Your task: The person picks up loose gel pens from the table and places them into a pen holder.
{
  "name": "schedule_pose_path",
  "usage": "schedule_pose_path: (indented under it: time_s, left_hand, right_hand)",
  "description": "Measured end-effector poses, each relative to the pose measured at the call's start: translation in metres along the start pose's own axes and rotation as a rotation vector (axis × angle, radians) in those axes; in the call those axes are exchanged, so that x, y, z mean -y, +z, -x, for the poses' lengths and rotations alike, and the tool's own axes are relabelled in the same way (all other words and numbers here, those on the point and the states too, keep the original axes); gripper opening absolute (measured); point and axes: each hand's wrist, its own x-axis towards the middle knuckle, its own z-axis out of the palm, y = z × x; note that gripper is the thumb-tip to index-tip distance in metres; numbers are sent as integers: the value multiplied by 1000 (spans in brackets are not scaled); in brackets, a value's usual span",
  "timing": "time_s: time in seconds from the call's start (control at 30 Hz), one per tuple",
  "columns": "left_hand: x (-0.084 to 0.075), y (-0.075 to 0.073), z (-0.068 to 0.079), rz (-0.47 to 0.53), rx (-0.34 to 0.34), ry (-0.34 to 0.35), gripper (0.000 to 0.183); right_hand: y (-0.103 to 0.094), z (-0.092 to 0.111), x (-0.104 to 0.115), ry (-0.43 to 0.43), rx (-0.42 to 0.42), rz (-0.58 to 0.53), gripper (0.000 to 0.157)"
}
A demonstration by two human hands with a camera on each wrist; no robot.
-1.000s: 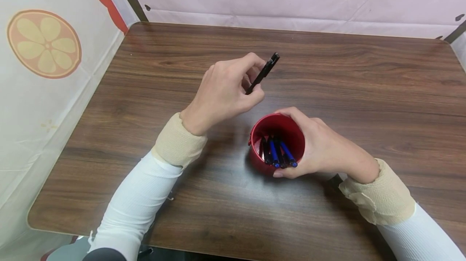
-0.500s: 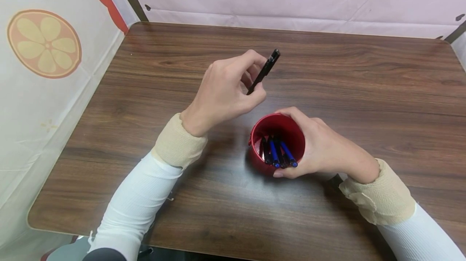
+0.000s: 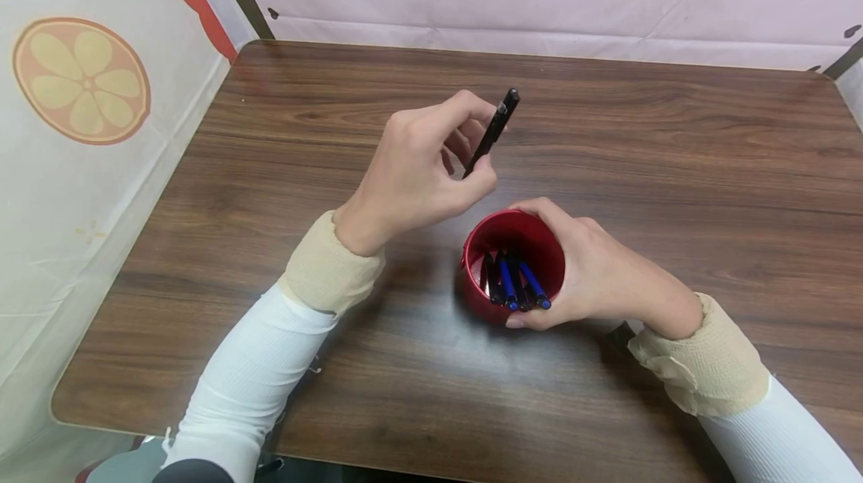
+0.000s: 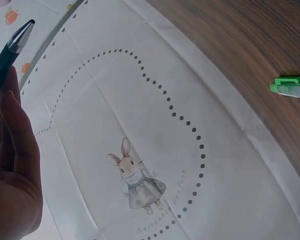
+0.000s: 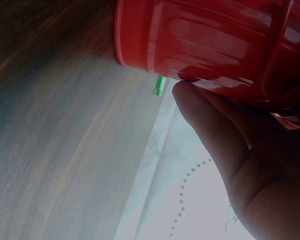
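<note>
My left hand [image 3: 425,161] pinches a black pen [image 3: 494,127] between thumb and fingers, tilted, above the table and a little beyond the cup. In the left wrist view the pen's silver tip [image 4: 21,39] points upward, clear of the fingers. My right hand [image 3: 596,273] grips a red metal cup [image 3: 542,240] from its right side, its mouth tipped towards me. Several blue and black pens [image 3: 509,284] lie inside that cup. From the right wrist, the cup's red wall [image 5: 205,40] shows with my fingers against it; its contents are hidden there.
A brown wood-patterned table [image 3: 708,168] spreads under both hands. White printed cloth walls [image 3: 573,11] border it at the back and left. A green-capped pen or marker [image 4: 292,88] lies on the table in the left wrist view; its green end [image 5: 159,86] appears from the right wrist.
My left hand has shifted slightly to the right with the black pen, which now stands a bit steeper. The right hand and the red cup stay where they were.
</note>
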Motion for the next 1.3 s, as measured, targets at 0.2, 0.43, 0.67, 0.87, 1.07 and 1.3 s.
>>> schedule_pose_path:
  time_s: [0.2, 0.43, 0.67, 0.87, 1.07, 1.3]
  left_hand:
    - [-4, 0, -1, 54, -8, 27, 24]
    - [-10, -1, -3, 155, -19, 61, 23]
    - [-14, -2, -4, 216, -23, 85, 22]
    - [-16, -1, -3, 257, -9, 90, 21]
    - [-16, -1, -4, 301, 32, 112, 20]
    - [-16, -2, -4, 307, 60, 145, 19]
  right_hand:
    - [0, 1, 0, 2, -1, -4, 100]
    - [0, 0, 0, 1, -4, -10, 101]
    - [0, 0, 0, -5, -1, -16, 100]
    - [0, 0, -1, -13, -2, -21, 100]
    - [0, 0, -1, -18, -7, -8, 101]
    - [-1, 1, -1, -11, -6, 6, 102]
